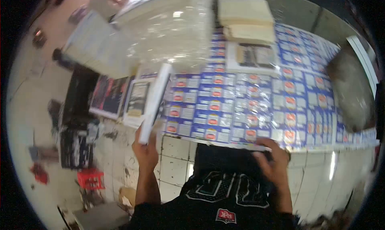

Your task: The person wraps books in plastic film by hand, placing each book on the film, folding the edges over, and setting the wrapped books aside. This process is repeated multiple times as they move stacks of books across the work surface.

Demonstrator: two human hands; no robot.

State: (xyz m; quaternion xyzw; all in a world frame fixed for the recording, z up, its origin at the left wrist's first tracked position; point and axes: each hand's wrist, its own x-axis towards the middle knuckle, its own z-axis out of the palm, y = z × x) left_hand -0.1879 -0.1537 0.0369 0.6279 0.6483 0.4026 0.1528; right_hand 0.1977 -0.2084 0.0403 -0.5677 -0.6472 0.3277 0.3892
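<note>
My left hand [146,152] grips the lower end of a thick white book [155,103], which stands on edge over the table's left part. Its pale side faces me and its cover is mostly turned away. Beside it lies another book with a grey picture on a white cover [138,97]. My right hand [276,160] is at the front edge of the table [248,146], thumb and fingers apart, with nothing visible in it. The tabletop is covered with a blue printed sheet [216,97].
A large clear plastic wrap [172,33] covers the back left. Cream paper stacks [246,17] and a picture-covered book [254,55] sit at the back. A plastic-wrapped roll [353,85] lies at the right. A red crate [90,178] stands on the floor.
</note>
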